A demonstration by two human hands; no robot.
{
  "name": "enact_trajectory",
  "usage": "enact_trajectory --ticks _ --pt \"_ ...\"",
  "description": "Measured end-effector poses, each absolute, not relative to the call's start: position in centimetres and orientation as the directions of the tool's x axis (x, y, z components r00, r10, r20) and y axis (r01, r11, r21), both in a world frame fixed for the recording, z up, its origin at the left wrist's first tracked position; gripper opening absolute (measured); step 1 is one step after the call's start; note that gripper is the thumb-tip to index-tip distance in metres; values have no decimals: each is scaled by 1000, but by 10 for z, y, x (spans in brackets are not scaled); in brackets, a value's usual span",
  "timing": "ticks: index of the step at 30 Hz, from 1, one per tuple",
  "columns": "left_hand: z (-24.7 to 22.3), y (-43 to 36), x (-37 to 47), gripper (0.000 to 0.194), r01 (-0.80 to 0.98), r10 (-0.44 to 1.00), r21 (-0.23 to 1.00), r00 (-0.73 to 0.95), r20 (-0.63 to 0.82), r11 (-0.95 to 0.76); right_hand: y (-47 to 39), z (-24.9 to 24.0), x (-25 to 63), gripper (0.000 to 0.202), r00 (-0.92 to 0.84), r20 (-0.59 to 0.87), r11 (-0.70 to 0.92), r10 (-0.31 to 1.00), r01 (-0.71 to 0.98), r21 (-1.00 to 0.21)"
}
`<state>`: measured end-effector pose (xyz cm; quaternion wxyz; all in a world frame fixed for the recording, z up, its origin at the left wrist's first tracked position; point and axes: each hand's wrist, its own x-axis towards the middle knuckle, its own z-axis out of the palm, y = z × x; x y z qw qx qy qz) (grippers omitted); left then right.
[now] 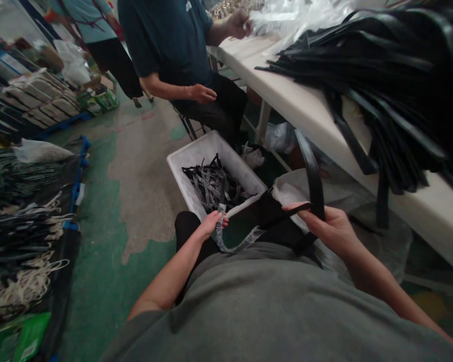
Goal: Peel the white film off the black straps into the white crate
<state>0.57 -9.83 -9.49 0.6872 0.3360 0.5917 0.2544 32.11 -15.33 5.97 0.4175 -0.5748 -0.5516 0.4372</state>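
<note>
My left hand is closed on the plastic-wrapped end of a strap, at the near rim of a white bin. The wrapped part sags across my lap and turns into bare black toward the right. My right hand is closed round a black strap, whose loop stands up above the fingers. Inside the bin lies a tangle of black straps, some in clear wrapping. Whether both hands hold one single strap I cannot tell.
A white table on the right bears a large heap of black straps hanging over its edge. A seated person is beyond the bin. Bundled straps lie at the left; another person stands farther back.
</note>
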Motion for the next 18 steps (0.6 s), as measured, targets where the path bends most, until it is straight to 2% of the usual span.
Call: enact_trajectory --ticks 2,4,8,10,12,14,16,18 --pt "-77 -68 -7 42 79 810 809 23 -586 582 -165 58 314 33 -78 -109 -83 991 280 -956" --pt "-48 -36 -21 44 190 888 883 -269 -374 429 -172 58 304 34 -199 -148 -82 969 308 -948" --pt "-3 23 -48 54 276 888 914 -432 -159 298 -179 60 300 34 -432 -298 -116 851 399 -909" --pt "-1 36 -58 51 316 852 923 -523 -23 219 -182 61 310 31 -461 -385 -152 800 464 -872" --pt "-12 32 -63 44 314 870 924 -492 -37 217 -187 62 326 30 -408 -442 -188 799 528 -828" --pt "-31 12 -61 39 291 908 915 -388 -155 280 -190 60 346 32 -286 -483 -237 827 602 -762" --pt "-53 -16 -50 42 295 921 882 -247 -300 367 -189 51 367 32 -61 -532 -329 845 724 -606" --pt "-71 -41 -31 52 354 900 833 -67 -432 426 -184 36 387 32 199 -544 -453 815 804 -385"
